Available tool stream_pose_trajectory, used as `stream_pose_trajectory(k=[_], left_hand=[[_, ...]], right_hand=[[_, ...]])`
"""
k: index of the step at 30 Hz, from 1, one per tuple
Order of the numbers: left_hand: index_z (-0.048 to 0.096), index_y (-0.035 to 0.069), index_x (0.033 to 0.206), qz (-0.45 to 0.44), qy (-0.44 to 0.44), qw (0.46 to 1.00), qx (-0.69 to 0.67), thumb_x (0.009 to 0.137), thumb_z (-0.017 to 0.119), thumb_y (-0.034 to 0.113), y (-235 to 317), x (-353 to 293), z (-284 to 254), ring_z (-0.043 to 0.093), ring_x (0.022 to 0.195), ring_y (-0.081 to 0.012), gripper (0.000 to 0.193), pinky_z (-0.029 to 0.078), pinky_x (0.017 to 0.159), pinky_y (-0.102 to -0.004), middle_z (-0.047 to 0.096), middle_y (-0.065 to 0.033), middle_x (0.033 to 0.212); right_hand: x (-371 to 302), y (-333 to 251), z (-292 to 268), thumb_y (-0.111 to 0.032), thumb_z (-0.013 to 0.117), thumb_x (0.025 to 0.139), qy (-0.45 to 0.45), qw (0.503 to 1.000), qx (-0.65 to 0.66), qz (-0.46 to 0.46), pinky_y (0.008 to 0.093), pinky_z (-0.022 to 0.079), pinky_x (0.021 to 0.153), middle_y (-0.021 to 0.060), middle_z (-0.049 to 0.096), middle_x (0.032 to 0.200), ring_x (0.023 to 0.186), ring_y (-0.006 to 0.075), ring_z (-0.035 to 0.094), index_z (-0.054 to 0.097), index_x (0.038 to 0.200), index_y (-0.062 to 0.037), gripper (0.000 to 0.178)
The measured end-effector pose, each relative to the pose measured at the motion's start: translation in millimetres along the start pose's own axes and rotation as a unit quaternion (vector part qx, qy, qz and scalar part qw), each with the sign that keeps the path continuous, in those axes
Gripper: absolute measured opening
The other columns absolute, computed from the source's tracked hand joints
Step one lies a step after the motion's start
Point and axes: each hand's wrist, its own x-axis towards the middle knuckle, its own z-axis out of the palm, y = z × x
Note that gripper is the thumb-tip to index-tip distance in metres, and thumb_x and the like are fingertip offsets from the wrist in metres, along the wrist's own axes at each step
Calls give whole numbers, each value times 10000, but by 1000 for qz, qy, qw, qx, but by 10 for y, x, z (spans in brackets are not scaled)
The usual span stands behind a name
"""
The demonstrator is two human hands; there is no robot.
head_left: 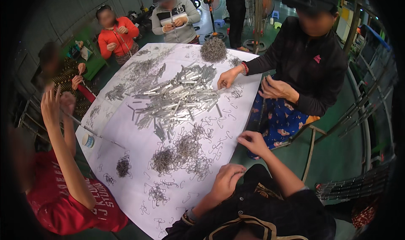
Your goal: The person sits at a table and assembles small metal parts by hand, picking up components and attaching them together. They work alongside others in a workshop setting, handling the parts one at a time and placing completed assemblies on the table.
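My left hand (227, 182) is curled closed by the table's near right edge, fingertips together on something too small to make out. Farther forward and to the right, my right hand (254, 143) has its thumb and fingers pinched near the table edge; whatever they hold is hidden. Nearest to my hands on the table lie loose thin wire hooks (202, 167) and denser heaps of small wire pieces (188, 146). Beyond them spreads a large pile of short silvery metal strips (179, 97).
The white-covered table (116, 143) carries a small tub (87, 140) on its left and a round wire heap (213, 50) at the far end. A co-worker in black (310, 63) reaches into the strips; a person in red (71, 193) holds a long rod. Metal racks (354, 183) stand right.
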Motion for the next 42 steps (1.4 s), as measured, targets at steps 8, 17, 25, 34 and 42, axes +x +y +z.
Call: stream_pose_trajectory(k=[8,17,25,34,42], left_hand=[[581,40,972,-3,-34,999,1,830,609,-3,-25,-66,-80,602,908,-297,151,443,843,-369,646,-97,962],[536,33,879,-14,-35,999,29,835,587,-10,-22,-119,-163,614,865,-270,80,436,844,-351,669,-107,950],[555,33,917,-15,-34,999,-4,847,583,4,-96,-89,-83,611,881,-281,81,442,839,-352,660,-109,947],[541,4,952,-62,-15,998,-4,877,558,1,-127,-8,59,631,877,-283,77,483,802,-345,669,-133,944],[539,23,956,-101,66,992,-41,877,562,6,-127,-28,147,621,832,-335,85,478,740,-401,668,-119,890]], right_hand=[[1440,208,707,-331,738,758,74,971,-226,33,396,524,747,208,662,845,823,342,657,687,885,56,411],[1717,329,896,-164,748,714,108,955,-264,83,402,540,768,225,663,915,849,361,658,681,843,43,253],[1251,120,541,-93,711,754,50,993,15,102,286,512,580,122,672,731,629,206,649,672,876,48,191],[-136,-134,110,-21,709,804,-23,928,353,116,209,491,562,50,648,741,618,95,612,598,1027,62,262],[-580,-519,-50,16,669,832,-35,918,387,77,207,497,641,48,662,825,709,81,613,608,1062,44,240]])
